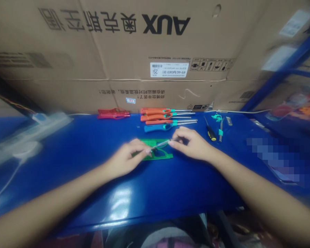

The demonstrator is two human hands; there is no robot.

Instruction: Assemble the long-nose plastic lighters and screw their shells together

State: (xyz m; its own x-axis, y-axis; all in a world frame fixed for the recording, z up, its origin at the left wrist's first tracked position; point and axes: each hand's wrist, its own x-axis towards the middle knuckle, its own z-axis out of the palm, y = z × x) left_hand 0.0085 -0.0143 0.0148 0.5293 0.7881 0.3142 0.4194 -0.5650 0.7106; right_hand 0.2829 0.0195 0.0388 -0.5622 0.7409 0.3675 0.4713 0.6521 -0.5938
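Between my two hands, a thin silvery rod [160, 143] runs at a slant. My left hand [129, 156] pinches its lower left end. The upper right end is in the closed fingers of my right hand [189, 143]. Beneath the rod lie bright green plastic lighter shell parts [166, 156], flat on the blue table [155, 193]; my left fingers hide some of them. Just beyond my hands, a blue stick lighter [157, 127] and several orange stick lighters [155, 111] lie in a stack, metal tubes pointing right.
Red shell parts [113, 113] lie at the back left. A black-and-yellow screwdriver [211, 133] and small teal parts [217, 117] are right of my right hand. A white power strip [51, 122] lies left. A tall cardboard box [119, 51] stands behind the table.
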